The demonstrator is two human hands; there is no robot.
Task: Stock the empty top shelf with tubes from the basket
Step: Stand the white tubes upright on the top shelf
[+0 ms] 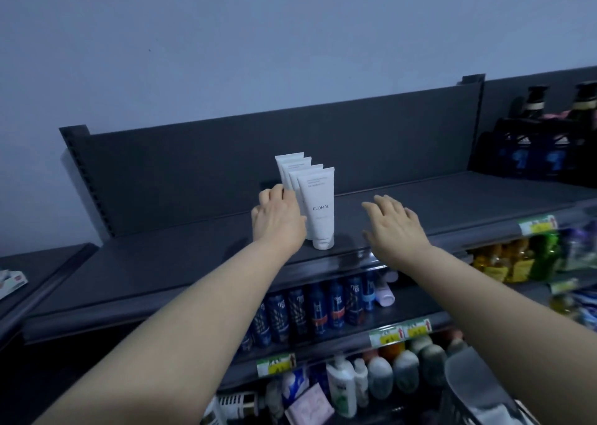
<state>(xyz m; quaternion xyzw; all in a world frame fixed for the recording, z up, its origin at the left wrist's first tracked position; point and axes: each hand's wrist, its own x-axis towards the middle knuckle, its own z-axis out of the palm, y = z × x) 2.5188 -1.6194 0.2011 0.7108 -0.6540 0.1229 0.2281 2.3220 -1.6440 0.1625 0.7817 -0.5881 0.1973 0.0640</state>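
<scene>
Several white tubes (318, 204) marked FLORAL stand cap-down in a row running front to back on the dark top shelf (193, 263). My left hand (279, 217) rests against the left side of the row, fingers touching the tubes behind the front one. To the right of the tubes, apart from them, my right hand (395, 227) hovers above the shelf with its fingers spread and holds nothing. A basket (465, 395) shows at the bottom right corner, with a white tube (491, 413) lying in it.
The shelf's dark back panel (258, 153) rises behind the tubes. Dark bottles and blue packs (536, 146) fill the top shelf at the far right. Below are rows of blue spray cans (307, 311), yellow bottles (504, 259) and white bottles (342, 386).
</scene>
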